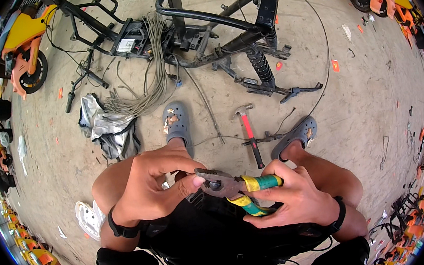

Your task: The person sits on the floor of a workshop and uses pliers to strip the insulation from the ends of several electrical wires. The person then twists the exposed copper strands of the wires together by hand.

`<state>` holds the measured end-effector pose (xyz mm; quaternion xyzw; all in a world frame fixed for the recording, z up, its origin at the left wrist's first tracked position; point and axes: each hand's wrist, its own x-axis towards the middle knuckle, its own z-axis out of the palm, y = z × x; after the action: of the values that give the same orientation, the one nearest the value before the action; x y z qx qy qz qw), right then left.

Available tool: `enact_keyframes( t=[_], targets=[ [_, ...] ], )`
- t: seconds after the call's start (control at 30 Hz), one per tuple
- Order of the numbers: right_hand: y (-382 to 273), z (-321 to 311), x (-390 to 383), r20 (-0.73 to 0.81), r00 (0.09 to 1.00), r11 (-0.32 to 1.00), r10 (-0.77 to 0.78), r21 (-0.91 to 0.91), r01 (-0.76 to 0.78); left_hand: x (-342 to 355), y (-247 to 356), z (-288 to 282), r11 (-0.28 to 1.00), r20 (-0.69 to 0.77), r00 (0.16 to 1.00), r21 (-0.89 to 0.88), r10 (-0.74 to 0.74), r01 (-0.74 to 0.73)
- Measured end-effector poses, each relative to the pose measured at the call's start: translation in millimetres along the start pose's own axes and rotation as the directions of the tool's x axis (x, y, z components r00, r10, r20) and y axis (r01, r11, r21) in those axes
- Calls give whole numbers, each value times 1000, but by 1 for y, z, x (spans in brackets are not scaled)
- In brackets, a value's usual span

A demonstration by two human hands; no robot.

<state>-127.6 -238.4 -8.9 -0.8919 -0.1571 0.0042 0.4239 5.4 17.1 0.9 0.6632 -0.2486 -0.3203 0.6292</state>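
My right hand (300, 195) is wrapped round the handles of a pair of pliers (222, 183) with green and yellow grips. The handles are spread apart, and the worn metal head points left. My left hand (158, 183) is closed in a pinch at the jaws, its thumb tip against the plier head. Whatever lies between its fingers is hidden or too small to name. Both hands are above my lap, between my bent knees.
Ahead stands a bare black scooter frame (211, 17) with a bundle of grey cables (153, 82) draped over it. A red-handled hammer (249, 134) lies between my feet. Silver-and-black cloth (104, 125) lies to the left. Orange and yellow scooters (27, 68) line both sides.
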Motion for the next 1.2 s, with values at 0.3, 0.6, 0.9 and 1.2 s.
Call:
enact_keyframes(
  t=[0.3,0.6,0.9,1.2],
  targets=[
    [0,-1,0,16,1000,1000,13,23,-13,1,1,1,1000,-5,1000,21,-8,8],
    [0,0,-2,19,1000,998,7,69,-8,0,-6,-3,993,58,998,-115,-22,28],
    [-3,0,-2,31,1000,996,1,84,-4,1,-4,-5,960,145,988,-261,-60,96],
    [-4,-2,-1,48,999,996,-1,86,-3,3,4,4,941,80,987,-300,-140,158]
  ],
)
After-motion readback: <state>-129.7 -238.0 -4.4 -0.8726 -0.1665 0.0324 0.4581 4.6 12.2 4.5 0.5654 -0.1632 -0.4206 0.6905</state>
